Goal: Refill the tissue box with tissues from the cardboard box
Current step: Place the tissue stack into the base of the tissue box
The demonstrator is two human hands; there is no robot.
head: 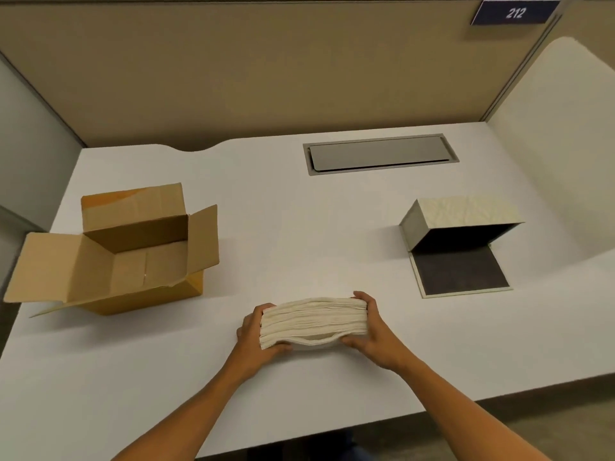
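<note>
A thick stack of cream tissues (pixel 312 321) is held between both hands over the near middle of the white desk (pixel 299 227). My left hand (pixel 254 331) grips its left end and my right hand (pixel 369 331) grips its right end. The brown cardboard box (pixel 133 254) stands at the left with its flaps open and its inside looks empty. At the right lies the tissue box (pixel 459 217), beige with a dark inside, tipped on its side with its hinged flap (pixel 461 272) lying flat on the desk towards me.
A grey cable hatch (pixel 379 154) is set into the desk at the back. Beige partition walls close off the back and right sides, with a blue sign (pixel 514 12) reading 212 at the top right. The desk's front edge runs just under my forearms.
</note>
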